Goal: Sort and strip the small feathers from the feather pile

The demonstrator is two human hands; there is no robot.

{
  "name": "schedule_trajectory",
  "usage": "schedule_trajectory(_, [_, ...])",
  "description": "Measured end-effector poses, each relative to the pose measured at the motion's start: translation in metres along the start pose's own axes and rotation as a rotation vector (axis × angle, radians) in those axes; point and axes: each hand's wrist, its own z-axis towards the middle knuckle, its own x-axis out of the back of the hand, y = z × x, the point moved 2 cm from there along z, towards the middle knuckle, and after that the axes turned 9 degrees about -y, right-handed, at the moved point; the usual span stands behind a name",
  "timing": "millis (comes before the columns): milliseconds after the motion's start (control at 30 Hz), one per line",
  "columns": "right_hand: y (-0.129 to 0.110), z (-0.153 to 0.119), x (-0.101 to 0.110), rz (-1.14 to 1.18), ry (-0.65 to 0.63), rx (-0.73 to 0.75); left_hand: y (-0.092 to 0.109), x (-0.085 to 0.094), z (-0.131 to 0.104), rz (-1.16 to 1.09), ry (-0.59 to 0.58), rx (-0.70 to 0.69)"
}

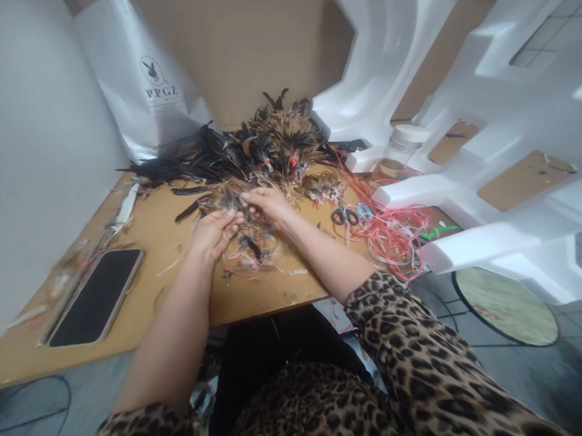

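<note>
My left hand (216,232) and my right hand (266,205) meet over the middle of the table, fingertips pinched close together. Between and just behind them is a tuft of small brown and grey feathers (228,194), and both hands appear to grip it. The exact hold of each fingertip is too small to make out. Loose feather scraps (253,250) lie beneath the hands. Behind them spread long black feathers (208,154) and a large bundle of brown and black feathers (285,129). A smaller feather bunch (326,186) sits to the right of my right hand.
A phone (98,295) lies at the left on the table (177,294). Dark-handled scissors (345,216) rest beside a tangle of pink and white ribbon (395,234). White foam pieces (447,195) and a lidded jar (405,146) stand right; a silver bag (139,82) stands back left.
</note>
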Motion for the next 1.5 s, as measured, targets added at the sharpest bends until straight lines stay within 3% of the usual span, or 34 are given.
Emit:
schedule_trajectory(433, [-0.001, -0.007, -0.013, -0.205, 0.033, 0.057, -0.004, 0.001, 0.004, -0.046, 0.005, -0.043])
schedule_trajectory(833, [0.001, -0.005, -0.011, -0.127, 0.027, 0.042, -0.001, -0.003, 0.001, 0.039, 0.011, -0.083])
schedule_trajectory(1067, [-0.001, -0.005, -0.012, -0.122, 0.043, 0.087, -0.002, -0.004, 0.000, 0.050, -0.049, -0.082])
schedule_trajectory(1267, [-0.005, -0.008, -0.011, -0.117, 0.025, 0.094, -0.001, -0.002, 0.001, 0.085, -0.053, -0.074])
schedule_trajectory(1500, [-0.010, -0.008, -0.009, -0.180, -0.057, 0.121, -0.001, -0.001, 0.000, 0.231, -0.060, -0.156])
